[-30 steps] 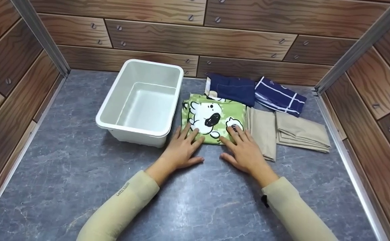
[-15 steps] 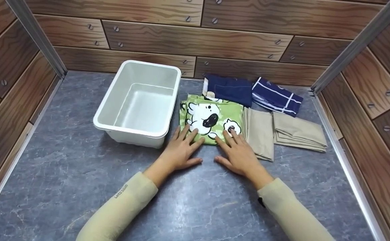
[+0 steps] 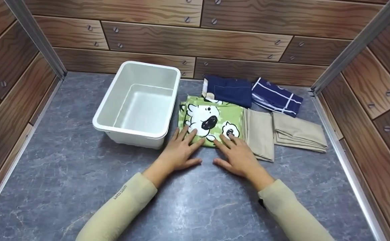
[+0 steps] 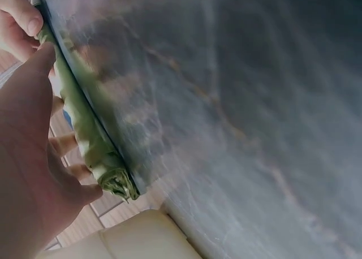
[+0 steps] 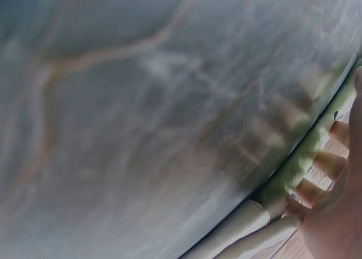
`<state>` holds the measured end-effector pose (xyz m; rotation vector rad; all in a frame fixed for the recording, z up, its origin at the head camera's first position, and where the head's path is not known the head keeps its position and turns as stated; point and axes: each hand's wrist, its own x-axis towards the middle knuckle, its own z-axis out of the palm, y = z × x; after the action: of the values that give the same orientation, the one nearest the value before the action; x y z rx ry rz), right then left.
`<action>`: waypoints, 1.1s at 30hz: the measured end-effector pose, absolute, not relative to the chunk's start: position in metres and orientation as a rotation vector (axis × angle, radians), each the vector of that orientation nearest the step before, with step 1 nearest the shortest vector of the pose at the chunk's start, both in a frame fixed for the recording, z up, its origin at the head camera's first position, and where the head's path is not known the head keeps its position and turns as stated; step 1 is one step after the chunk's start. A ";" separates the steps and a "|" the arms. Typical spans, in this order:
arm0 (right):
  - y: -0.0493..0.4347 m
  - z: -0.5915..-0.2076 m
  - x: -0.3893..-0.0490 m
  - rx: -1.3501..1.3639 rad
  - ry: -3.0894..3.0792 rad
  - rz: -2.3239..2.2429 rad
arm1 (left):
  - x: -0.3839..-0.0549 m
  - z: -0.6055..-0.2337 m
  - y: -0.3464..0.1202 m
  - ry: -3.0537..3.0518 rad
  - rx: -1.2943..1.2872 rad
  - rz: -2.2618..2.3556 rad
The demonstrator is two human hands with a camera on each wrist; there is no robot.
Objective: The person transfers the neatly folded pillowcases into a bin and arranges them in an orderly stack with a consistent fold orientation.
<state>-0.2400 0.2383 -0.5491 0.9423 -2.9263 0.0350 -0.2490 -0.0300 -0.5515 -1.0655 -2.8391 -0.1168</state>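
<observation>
A folded green cloth (image 3: 228, 115) with a black-and-white cartoon animal print lies in the middle of the head view. My left hand (image 3: 179, 152) rests on its near left part, fingers straight and spread. On the near right part, my right hand (image 3: 238, 157) lies with straight fingers, its thumb pointing toward the left thumb. In the left wrist view the cloth (image 4: 85, 123) appears edge-on as a thick, layered fold, with fingertips along it. The right wrist view shows several fingers over the cloth edge (image 5: 294, 171).
Left of the cloth stands an empty white plastic tub (image 3: 136, 132). Behind it lies a folded navy cloth (image 3: 231, 90), with a navy-and-white striped one (image 3: 277, 97) farther right. Two folded beige cloths lie to the right, one nearer (image 3: 260, 134), one farther (image 3: 300, 132). Wood-patterned walls (image 3: 195, 40) enclose the surface.
The fingertips of my right hand have drawn back slightly toward the near edge of the green cloth. The left hand stays in place; the head view has shifted a little.
</observation>
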 end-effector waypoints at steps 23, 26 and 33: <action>0.244 -0.552 -0.243 1.020 -2.838 0.124 | -0.246 -0.550 -0.029 -2.895 -1.087 -0.081; 0.243 -0.553 -0.241 1.021 -2.859 0.136 | -0.247 -0.551 -0.028 -2.891 -1.090 -0.091; 0.239 -0.550 -0.240 1.009 -2.918 0.096 | -0.247 -0.551 -0.027 -2.901 -1.081 -0.081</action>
<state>-0.2401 0.2387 -0.5497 1.0093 -2.9178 0.0958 -0.2470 -0.0275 -0.5507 -1.0813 -2.9009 -0.0809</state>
